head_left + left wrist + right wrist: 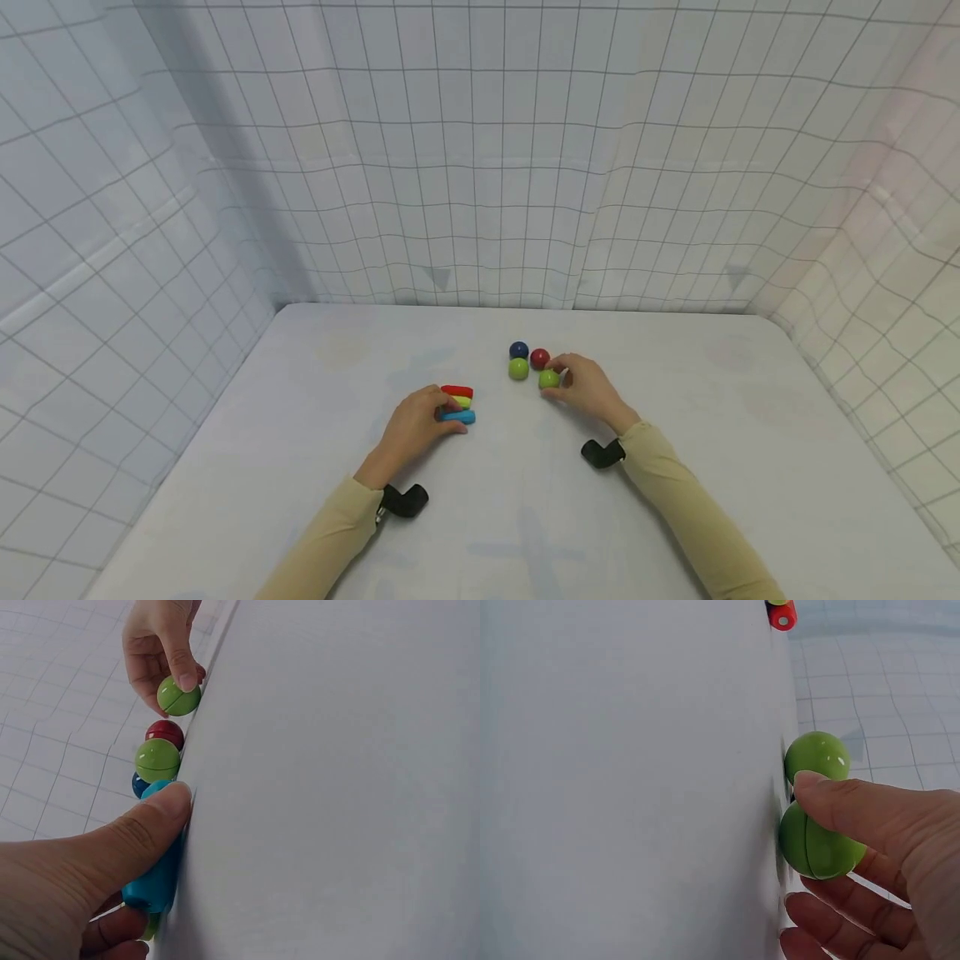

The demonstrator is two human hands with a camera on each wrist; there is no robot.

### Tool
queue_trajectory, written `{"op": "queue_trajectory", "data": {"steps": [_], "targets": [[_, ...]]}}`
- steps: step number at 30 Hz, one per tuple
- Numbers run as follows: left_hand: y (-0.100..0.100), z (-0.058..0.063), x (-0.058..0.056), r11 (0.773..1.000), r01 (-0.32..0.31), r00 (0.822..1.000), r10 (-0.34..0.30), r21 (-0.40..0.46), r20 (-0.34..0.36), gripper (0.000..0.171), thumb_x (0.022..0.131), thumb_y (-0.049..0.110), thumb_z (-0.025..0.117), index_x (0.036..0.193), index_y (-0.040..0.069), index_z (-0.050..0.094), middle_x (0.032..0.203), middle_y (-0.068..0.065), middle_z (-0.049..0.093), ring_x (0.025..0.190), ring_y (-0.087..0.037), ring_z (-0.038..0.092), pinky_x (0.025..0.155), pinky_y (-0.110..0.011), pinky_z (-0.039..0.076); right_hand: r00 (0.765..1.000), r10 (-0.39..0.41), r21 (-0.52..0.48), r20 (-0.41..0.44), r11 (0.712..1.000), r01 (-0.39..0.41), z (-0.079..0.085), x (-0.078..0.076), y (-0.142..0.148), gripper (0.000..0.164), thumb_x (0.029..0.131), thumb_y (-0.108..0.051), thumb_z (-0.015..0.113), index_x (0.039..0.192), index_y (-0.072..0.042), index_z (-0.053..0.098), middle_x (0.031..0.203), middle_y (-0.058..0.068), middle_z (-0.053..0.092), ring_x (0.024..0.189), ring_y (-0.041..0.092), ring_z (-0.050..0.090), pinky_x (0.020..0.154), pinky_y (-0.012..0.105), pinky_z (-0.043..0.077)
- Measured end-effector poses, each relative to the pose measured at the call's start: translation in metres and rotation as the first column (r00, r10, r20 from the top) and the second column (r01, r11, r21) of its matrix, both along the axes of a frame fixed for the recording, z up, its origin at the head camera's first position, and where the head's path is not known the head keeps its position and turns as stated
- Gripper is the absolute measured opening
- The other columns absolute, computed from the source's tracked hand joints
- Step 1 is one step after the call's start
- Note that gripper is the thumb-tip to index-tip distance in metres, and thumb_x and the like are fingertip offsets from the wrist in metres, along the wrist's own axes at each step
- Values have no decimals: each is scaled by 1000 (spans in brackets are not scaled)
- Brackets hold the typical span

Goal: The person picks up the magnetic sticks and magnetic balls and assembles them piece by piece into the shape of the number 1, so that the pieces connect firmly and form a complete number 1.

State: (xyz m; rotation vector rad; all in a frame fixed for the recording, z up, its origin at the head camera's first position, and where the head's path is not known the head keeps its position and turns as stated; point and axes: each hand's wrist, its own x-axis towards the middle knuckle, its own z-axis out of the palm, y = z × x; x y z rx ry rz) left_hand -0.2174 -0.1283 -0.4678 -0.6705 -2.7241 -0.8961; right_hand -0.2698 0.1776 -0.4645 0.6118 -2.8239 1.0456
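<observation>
Head view — left hand (411,423) pinches a blue stick (465,417); right hand (589,390) grips a green ball (549,380) near a red ball (538,358).

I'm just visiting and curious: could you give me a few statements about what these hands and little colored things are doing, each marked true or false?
1. The right hand holds a green ball. True.
2. The left hand's thumb touches a red ball. False: the left hand has its thumb on the blue stick.
3. Every ball is green. False: there is also a red ball and a dark blue ball.
4. In the head view, the yellow-green stick shows between the red stick and the blue one. True.
</observation>
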Motion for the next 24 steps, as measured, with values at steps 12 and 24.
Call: {"op": "queue_trajectory", "data": {"steps": [12,24], "targets": [[5,-10,-4,1000,4,1000,-4,27,15,26,72,27,84,85,9,73,77,5,54,67,-10,45,61,-25,40,1000,4,-121,2,993,-4,-7,2,5,36,75,-17,82,104,-2,67,90,3,64,77,16,59,70,32,49],[24,-18,-4,994,58,996,-51,89,-79,24,75,32,81,86,12,74,67,10,46,60,-5,41,55,-23,37,1000,-4,-171,28,985,9,-13,2,7,36,76,-17,82,105,-2,66,92,5,63,79,17,59,71,31,49]]}}
